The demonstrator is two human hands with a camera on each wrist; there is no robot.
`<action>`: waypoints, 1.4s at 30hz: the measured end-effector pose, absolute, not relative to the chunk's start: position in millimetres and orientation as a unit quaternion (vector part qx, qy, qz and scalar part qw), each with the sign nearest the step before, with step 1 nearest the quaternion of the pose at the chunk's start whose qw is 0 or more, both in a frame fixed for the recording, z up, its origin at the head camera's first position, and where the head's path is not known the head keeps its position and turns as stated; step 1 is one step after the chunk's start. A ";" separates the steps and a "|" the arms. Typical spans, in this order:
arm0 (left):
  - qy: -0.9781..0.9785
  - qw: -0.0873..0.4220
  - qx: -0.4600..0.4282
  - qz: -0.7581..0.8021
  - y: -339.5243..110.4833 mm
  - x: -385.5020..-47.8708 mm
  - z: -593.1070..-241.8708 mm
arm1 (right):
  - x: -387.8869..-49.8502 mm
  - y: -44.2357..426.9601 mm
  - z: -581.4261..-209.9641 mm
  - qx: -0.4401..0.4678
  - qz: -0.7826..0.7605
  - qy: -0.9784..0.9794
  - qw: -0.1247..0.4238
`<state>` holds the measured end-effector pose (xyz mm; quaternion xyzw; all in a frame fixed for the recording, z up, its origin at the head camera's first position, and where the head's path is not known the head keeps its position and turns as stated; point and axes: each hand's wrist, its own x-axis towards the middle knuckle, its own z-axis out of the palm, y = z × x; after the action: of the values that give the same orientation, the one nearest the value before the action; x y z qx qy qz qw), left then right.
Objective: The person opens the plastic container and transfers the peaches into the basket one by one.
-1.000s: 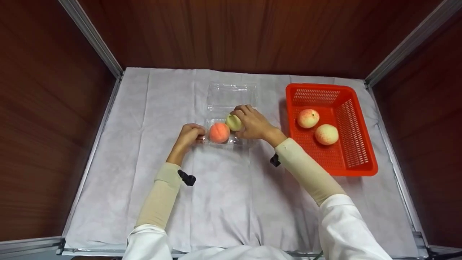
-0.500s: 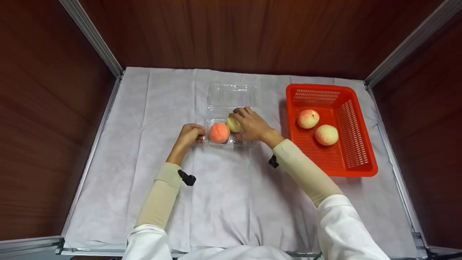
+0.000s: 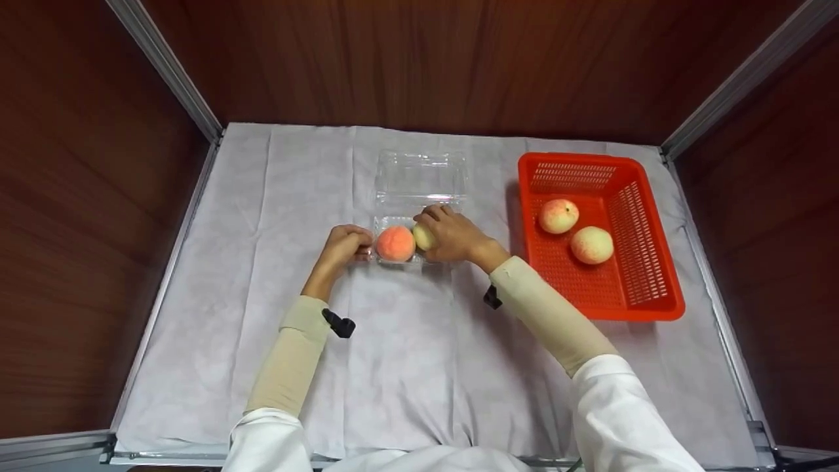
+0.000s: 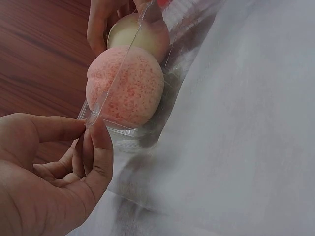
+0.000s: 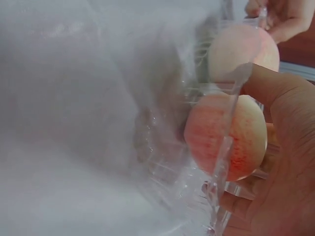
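Observation:
A clear plastic box with its lid [image 3: 421, 177] laid back holds two peaches side by side. The pink peach [image 3: 395, 244] sits in the left part; the paler yellow peach [image 3: 423, 237] is beside it, partly covered by my right hand [image 3: 455, 236]. Fingers of that hand curl round the pale peach [image 5: 229, 135], which shows a red blush in the right wrist view. My left hand [image 3: 344, 249] pinches the box's left rim between thumb and fingers; in the left wrist view the left hand [image 4: 59, 172] grips that clear edge close to the pink peach [image 4: 125, 86].
A red plastic basket [image 3: 590, 311] stands on the right with two peaches, one [image 3: 558, 216] behind the other [image 3: 592, 245]. A pale cloth [image 3: 406, 367] covers the table, with dark wood-grain panels [image 3: 432, 65] at the back and sides.
My right hand has moved slightly toward me with the pale peach, and the pink peach has shifted a little to the left. My left hand has stayed on the box's rim.

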<state>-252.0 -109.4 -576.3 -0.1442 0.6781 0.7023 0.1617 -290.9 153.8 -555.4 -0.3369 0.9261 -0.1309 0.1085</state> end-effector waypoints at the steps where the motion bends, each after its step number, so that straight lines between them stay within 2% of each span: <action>1: 0.677 0.161 -0.144 0.704 -109.6 -252.2 -576.4 | -290.8 153.2 -556.1 -0.338 -0.133 0.925 0.109; 16: 0.687 0.160 -0.136 0.695 -110.8 -252.2 -577.4 | -286.3 149.8 -564.8 -0.323 -0.163 0.925 0.119; 26: 0.687 0.157 -0.140 0.696 -110.8 -252.6 -577.7 | -287.0 151.2 -573.2 -0.313 -0.191 0.925 0.100; 42: 0.688 0.174 -0.146 0.690 -112.1 -253.2 -575.6 | -287.9 148.6 -576.6 -0.305 -0.202 0.925 0.102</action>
<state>-253.2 -112.1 -575.6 -0.1457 0.6877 0.6896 0.1741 -287.9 148.6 -576.6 -0.3045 0.9253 -0.2016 0.1017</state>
